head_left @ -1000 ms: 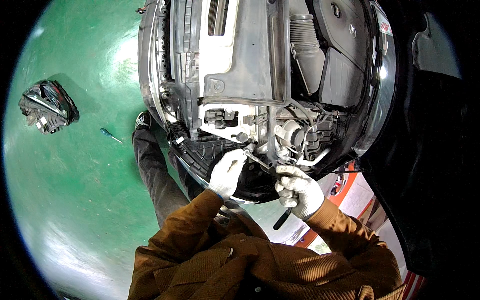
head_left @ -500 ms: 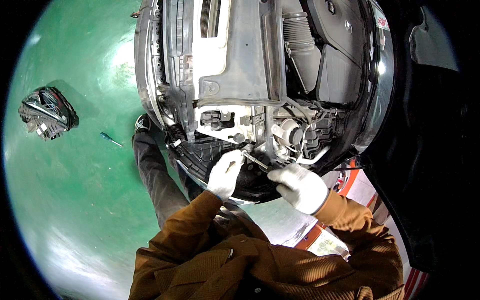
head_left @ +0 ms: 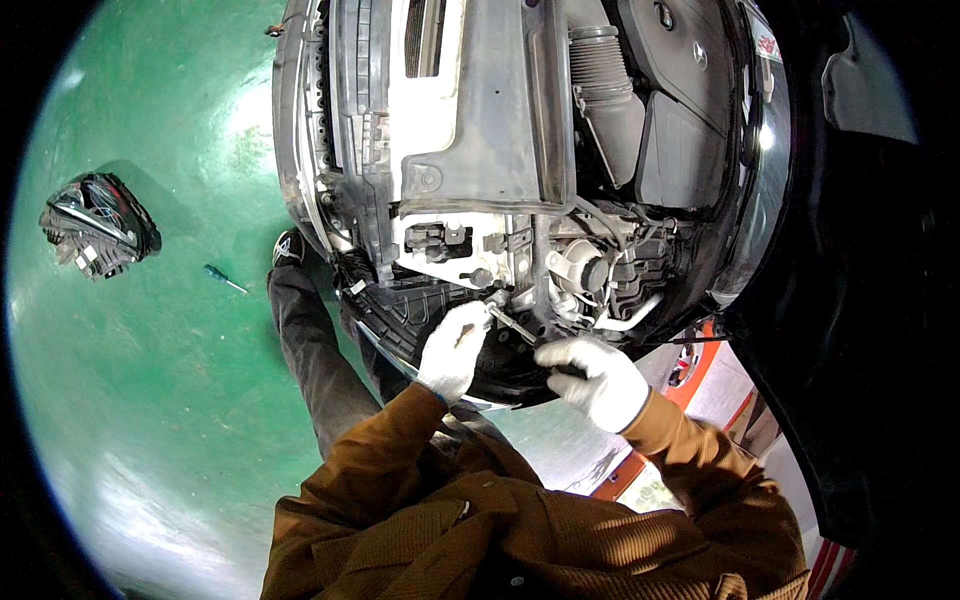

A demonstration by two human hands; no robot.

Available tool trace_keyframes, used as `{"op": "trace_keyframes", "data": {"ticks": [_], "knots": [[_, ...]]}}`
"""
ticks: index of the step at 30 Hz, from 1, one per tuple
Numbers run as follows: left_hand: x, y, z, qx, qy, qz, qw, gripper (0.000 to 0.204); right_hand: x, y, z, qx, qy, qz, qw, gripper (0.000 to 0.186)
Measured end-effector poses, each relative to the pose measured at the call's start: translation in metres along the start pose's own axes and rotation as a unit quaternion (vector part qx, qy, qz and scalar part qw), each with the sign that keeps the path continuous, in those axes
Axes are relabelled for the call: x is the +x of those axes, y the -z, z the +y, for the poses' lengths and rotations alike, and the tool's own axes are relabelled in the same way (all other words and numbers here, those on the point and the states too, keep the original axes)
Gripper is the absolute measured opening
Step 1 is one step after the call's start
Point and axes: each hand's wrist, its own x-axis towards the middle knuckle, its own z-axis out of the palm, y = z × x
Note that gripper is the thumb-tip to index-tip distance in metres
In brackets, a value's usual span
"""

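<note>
Both my hands wear white gloves and work over the near corner of an open engine bay. A slim metal ratchet wrench [head_left: 513, 325] slants between them, its head at the upper left. My left hand [head_left: 453, 352] has its fingers closed at that head, beside the pale metal front panel [head_left: 462, 262]. Around the handle end, my right hand [head_left: 600, 382] is closed; its fingers cover most of that part. What the wrench's head sits on is hidden by my left fingertips and dark parts.
A capped reservoir [head_left: 588, 270] and hoses lie just beyond my right hand. The bumper edge [head_left: 395, 355] curves below my left hand. On the green floor [head_left: 170, 400] at left lie a removed headlight [head_left: 98, 228] and a blue-handled screwdriver [head_left: 225, 278].
My right hand has shifted slightly at the handle end, its fingers a little differently bent. My left hand stays at the wrench's head. The whole view has moved very slightly.
</note>
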Motion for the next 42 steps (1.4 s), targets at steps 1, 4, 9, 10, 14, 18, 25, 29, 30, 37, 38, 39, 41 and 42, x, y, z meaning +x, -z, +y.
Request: {"op": "trace_keyframes", "data": {"ticks": [1,4,9,10,14,18,25,29,30,37,38,39,41,42], "knots": [[0.001,0.000,-0.001,0.000,-0.008,0.002,1.000,0.029,-0.003,0.000,-0.005,0.235,-0.193,-0.039,0.952,0.037],[0.001,0.002,0.002,-0.001,0.018,-0.001,1.000,0.029,-0.012,-0.001,-0.007,0.451,-0.326,0.022,0.830,0.034],[-0.001,0.001,0.004,0.001,0.015,-0.006,1.000,0.028,0.001,0.021,-0.020,-0.234,-0.010,-0.121,0.965,0.039],[-0.001,0.001,0.007,0.005,0.006,-0.009,1.000,0.028,-0.001,0.018,-0.016,-0.218,0.005,-0.100,0.971,0.036],[0.001,0.000,0.008,0.000,0.007,0.002,1.000,0.028,-0.014,-0.012,-0.011,0.617,-0.410,0.109,0.663,0.042],[-0.001,0.001,0.009,0.007,0.001,-0.008,1.000,0.027,0.002,0.007,-0.016,0.234,-0.283,0.009,0.930,0.036],[0.000,0.002,0.010,0.018,0.017,-0.003,1.000,0.028,-0.017,-0.011,-0.007,0.508,-0.412,0.106,0.749,0.041],[0.001,0.004,-0.002,0.009,0.035,-0.007,0.999,0.030,-0.011,-0.011,-0.018,0.486,-0.415,0.137,0.757,0.043],[0.002,0.002,0.002,0.000,0.054,-0.006,0.999,0.032,-0.012,-0.006,-0.011,0.414,-0.407,0.109,0.807,0.045],[0.000,-0.001,0.005,-0.016,0.063,-0.011,0.998,0.027,-0.008,0.008,-0.027,-0.153,-0.062,-0.036,0.986,0.047],[0.001,0.000,-0.003,-0.010,0.032,-0.011,0.999,0.026,-0.010,-0.005,-0.020,-0.053,-0.061,0.051,0.995,0.049],[0.001,0.002,-0.006,0.024,0.010,-0.012,1.000,0.023,-0.010,-0.013,-0.021,-0.029,-0.062,0.115,0.991,0.046],[0.002,0.003,-0.009,0.014,-0.011,-0.016,1.000,0.025,-0.009,-0.021,-0.028,0.238,-0.314,0.161,0.905,0.043],[0.004,0.002,-0.009,0.008,-0.024,-0.017,1.000,0.026,-0.010,-0.023,-0.031,0.360,-0.424,0.175,0.812,0.041]]}}
